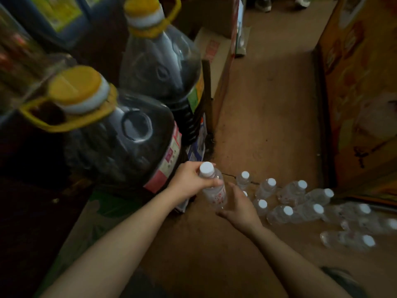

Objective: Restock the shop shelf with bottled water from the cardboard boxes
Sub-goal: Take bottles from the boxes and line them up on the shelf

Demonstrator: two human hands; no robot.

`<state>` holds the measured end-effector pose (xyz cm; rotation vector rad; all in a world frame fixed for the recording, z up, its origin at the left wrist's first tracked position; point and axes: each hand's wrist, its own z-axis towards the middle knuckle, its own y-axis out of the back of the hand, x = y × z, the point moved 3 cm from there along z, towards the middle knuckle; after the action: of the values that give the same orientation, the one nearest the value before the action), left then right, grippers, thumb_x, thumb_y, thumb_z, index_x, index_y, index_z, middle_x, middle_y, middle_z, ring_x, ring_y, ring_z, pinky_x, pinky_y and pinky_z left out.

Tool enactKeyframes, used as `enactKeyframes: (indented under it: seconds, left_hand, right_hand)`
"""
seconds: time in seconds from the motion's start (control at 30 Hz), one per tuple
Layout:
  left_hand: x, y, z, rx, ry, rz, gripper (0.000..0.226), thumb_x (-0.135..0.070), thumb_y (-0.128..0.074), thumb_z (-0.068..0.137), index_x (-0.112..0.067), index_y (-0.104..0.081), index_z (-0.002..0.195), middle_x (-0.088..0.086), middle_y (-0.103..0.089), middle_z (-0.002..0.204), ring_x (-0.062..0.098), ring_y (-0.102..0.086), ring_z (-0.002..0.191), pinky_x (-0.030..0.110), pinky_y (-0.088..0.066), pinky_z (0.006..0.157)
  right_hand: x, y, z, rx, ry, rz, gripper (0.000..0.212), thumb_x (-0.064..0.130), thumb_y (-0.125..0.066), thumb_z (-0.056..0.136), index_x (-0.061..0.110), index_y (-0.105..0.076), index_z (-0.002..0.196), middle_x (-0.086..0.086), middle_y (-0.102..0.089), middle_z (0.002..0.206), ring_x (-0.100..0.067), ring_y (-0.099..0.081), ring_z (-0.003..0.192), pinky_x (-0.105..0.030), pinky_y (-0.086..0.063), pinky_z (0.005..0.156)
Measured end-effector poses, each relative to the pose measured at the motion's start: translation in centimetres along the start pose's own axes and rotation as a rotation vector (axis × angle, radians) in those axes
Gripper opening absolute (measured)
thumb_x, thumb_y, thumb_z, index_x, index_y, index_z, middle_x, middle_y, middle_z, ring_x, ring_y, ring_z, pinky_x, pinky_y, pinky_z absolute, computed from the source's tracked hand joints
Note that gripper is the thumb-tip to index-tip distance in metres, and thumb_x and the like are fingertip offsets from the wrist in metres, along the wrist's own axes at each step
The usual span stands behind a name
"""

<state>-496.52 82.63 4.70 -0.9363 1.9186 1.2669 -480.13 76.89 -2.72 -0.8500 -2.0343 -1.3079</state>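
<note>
My left hand (pixel 189 181) grips a small clear water bottle (pixel 217 194) with a white cap and red print, held upright near its neck. My right hand (pixel 238 206) cups the lower side of the same bottle from the right. Just right of my hands, several more white-capped water bottles (pixel 285 194) stand in two rows on the brown floor. Further right, other bottles (pixel 352 239) look blurred and seem to lie on their sides. An orange cardboard box (pixel 361 100) stands at the right.
Two large dark jugs with yellow caps and handles (pixel 120 130) (pixel 163 61) stand at the left, close to my left hand. Cardboard boxes (pixel 217 52) sit behind them. A person's shoes (pixel 263 4) show at the top. The brown floor (pixel 266 108) runs up the middle.
</note>
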Motion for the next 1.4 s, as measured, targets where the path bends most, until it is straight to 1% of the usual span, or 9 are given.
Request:
enactKeyframes:
  seconds: [0.13,0.23,0.37,0.5,0.6,0.8,1.07,1.27,1.4]
  left_hand:
    - [-9.6,4.9,-4.5,-0.013,-0.058,-0.001,0.048,-0.042,-0.085,0.060,-0.028,-0.071,0.103,-0.011,-0.072,0.097,0.004,-0.065,0.094,0.038,-0.055,0.089]
    - [-16.8,9.3,-7.9,-0.063,-0.082,-0.034,0.060,-0.054,-0.083,0.050,-0.027,-0.072,0.102,-0.010,-0.073,0.097,0.006,-0.067,0.096,0.042,-0.055,0.088]
    - [-26.2,15.2,-12.6,-0.140,-0.122,-0.068,0.040,-0.042,-0.086,0.057,-0.029,-0.071,0.092,-0.008,-0.073,0.089,0.010,-0.068,0.092,0.046,-0.055,0.087]
    - [-32.9,21.3,-17.0,-0.273,-0.165,-0.109,0.050,-0.060,-0.080,0.045,-0.030,-0.071,0.084,0.001,-0.074,0.086,0.020,-0.070,0.089,0.051,-0.054,0.084]
    - [-35.8,25.5,-19.8,-0.355,-0.194,-0.107,0.045,-0.065,-0.077,0.044,-0.038,-0.072,0.080,-0.010,-0.074,0.079,0.010,-0.070,0.081,0.046,-0.056,0.081]
    - [-37.0,34.5,-24.4,-0.416,-0.205,-0.085,0.045,-0.066,-0.079,0.047,-0.034,-0.072,0.078,-0.009,-0.074,0.083,0.009,-0.070,0.085,0.049,-0.055,0.083]
    - [-34.4,48.0,-29.1,-0.570,-0.149,-0.163,0.062,-0.057,-0.084,0.044,-0.030,-0.057,0.092,-0.007,-0.070,0.103,0.008,-0.066,0.096,0.035,-0.055,0.085]
    - [-30.2,55.9,-32.0,-0.567,-0.188,-0.266,0.055,-0.011,-0.086,0.064,-0.032,-0.056,0.105,0.000,-0.064,0.117,0.017,-0.064,0.098,0.018,-0.053,0.063]
    - [-27.2,60.5,-34.0,-0.777,-0.171,-0.227,0.068,-0.016,-0.085,0.067,-0.019,-0.052,0.126,-0.008,-0.059,0.115,0.004,-0.061,0.092,0.007,-0.050,0.061]
  right_hand:
    - [7.3,6.4,-4.3,0.046,0.082,0.007,0.097,0.038,-0.081,0.062,0.042,-0.023,0.140,0.012,-0.051,0.133,-0.010,-0.056,0.116,-0.037,-0.055,0.089]
    - [13.6,11.4,-8.0,0.058,0.140,-0.015,0.084,0.031,-0.078,0.070,0.040,-0.027,0.135,0.013,-0.056,0.122,-0.007,-0.060,0.107,-0.030,-0.057,0.084]
    - [22.2,17.3,-11.9,0.036,0.248,-0.011,0.074,0.032,-0.076,0.074,0.036,-0.031,0.133,0.014,-0.059,0.120,-0.005,-0.060,0.105,-0.028,-0.055,0.084]
    - [30.4,21.0,-15.1,-0.012,0.323,0.022,0.073,0.036,-0.076,0.073,0.039,-0.034,0.132,0.017,-0.061,0.116,-0.002,-0.059,0.103,-0.022,-0.052,0.082]
    - [35.6,21.9,-16.5,-0.042,0.370,0.041,0.069,0.040,-0.078,0.068,0.047,-0.037,0.123,0.025,-0.060,0.107,0.004,-0.059,0.098,-0.013,-0.050,0.075]
    - [45.3,19.7,-17.3,-0.014,0.477,0.026,0.069,0.037,-0.081,0.067,0.035,-0.042,0.124,0.018,-0.060,0.111,-0.001,-0.060,0.099,-0.019,-0.054,0.075]
    - [59.1,12.3,-15.9,-0.022,0.568,0.070,0.065,0.035,-0.082,0.066,0.036,-0.044,0.119,0.016,-0.062,0.106,-0.006,-0.061,0.099,-0.028,-0.055,0.080]
    - [68.2,6.4,-14.2,-0.011,0.675,0.054,0.058,0.034,-0.081,0.069,0.033,-0.046,0.115,0.020,-0.060,0.095,-0.006,-0.062,0.094,-0.031,-0.055,0.080]
    - [73.3,1.4,-13.0,0.047,0.724,0.031,0.060,0.033,-0.083,0.067,0.026,-0.049,0.116,0.014,-0.062,0.095,-0.011,-0.064,0.092,-0.030,-0.053,0.076]
